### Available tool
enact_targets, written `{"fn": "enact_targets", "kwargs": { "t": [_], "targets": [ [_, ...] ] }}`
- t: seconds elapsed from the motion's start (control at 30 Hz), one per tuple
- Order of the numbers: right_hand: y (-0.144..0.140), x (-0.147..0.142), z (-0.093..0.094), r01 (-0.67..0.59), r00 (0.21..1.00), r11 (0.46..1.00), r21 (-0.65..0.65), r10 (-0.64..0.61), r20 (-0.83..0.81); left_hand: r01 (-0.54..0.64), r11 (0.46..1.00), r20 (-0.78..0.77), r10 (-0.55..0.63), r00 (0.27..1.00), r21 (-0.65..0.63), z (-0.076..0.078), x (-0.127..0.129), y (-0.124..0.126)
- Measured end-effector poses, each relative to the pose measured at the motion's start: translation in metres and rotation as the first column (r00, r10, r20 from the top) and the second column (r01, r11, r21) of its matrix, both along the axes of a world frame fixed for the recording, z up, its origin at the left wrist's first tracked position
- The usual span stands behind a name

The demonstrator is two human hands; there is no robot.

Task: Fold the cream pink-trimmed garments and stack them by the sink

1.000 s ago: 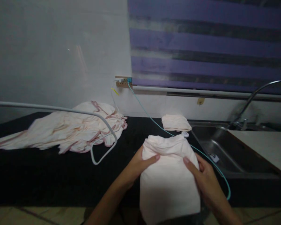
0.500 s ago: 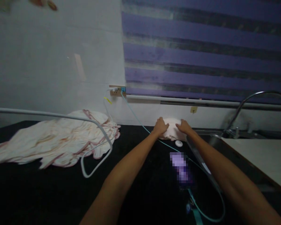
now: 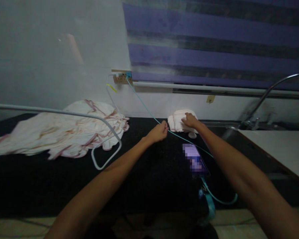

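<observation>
Both hands were flat on the folded cloth half a second ago; now only the right hand (image 3: 189,120) rests there, while the left hand (image 3: 159,132) has drawn back toward the person. The folded cloth (image 3: 177,120), a small pale stack, lies at the back of the black bench (image 3: 52,179), close to the wall and just left of the sink (image 3: 229,132). The right hand's fingers lie spread and loosely curved on top of the stack, pressing rather than gripping. The left hand's fingers are curled nearly closed at the teal cable (image 3: 144,108), which runs from the wall socket (image 3: 121,78) down across the bench; whether they pinch the cable or merely touch it cannot be told. A phone (image 3: 195,159) lies on the bench between the forearms, plugged into that cable near the front edge. A small white round object (image 3: 192,135) sits just in front of the cloth. Well to the left, a crumpled pink-edged garment (image 3: 59,131) spreads over the bench, with a grey hose (image 3: 107,126) looping across it.
</observation>
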State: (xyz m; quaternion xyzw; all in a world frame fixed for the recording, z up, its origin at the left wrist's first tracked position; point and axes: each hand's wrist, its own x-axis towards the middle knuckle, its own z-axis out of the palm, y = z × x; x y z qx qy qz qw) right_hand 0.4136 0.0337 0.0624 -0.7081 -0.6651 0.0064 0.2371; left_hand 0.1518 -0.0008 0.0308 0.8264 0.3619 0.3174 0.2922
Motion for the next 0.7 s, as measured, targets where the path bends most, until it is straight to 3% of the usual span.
{"fn": "enact_targets", "kwargs": {
  "t": [0.07, 0.17, 0.23, 0.33, 0.47, 0.7],
  "targets": [
    [-0.013, -0.027, -0.007, 0.015, 1.0, 0.996, 0.091, -0.013, -0.02, -0.025, 0.998, 0.019, 0.026, 0.999, -0.058, -0.014, -0.02, -0.003],
    [-0.038, -0.089, -0.032, -0.013, 0.997, 0.975, 0.224, 0.029, -0.07, -0.063, 0.991, 0.073, 0.073, 0.995, -0.12, -0.034, -0.048, -0.01],
    [-0.055, -0.133, -0.054, -0.041, 0.955, 0.929, 0.367, 0.144, -0.259, -0.082, 0.987, 0.113, 0.098, 0.989, -0.138, -0.043, -0.063, -0.018],
    [-0.075, -0.18, -0.081, -0.08, 0.858, 0.93, 0.358, 0.247, -0.451, -0.085, 0.988, 0.143, 0.104, 0.984, -0.127, -0.045, -0.08, -0.03],
    [-0.089, -0.191, -0.093, -0.138, 0.817, 0.939, 0.315, 0.288, -0.5, -0.054, 0.994, 0.121, 0.066, 0.991, -0.094, -0.037, -0.091, -0.04],
    [-0.093, -0.181, -0.09, -0.243, 0.79, 0.933, 0.266, 0.349, -0.505, 0.007, 0.991, 0.072, 0.003, 0.997, -0.136, -0.039, -0.091, -0.038]
  ]
}}
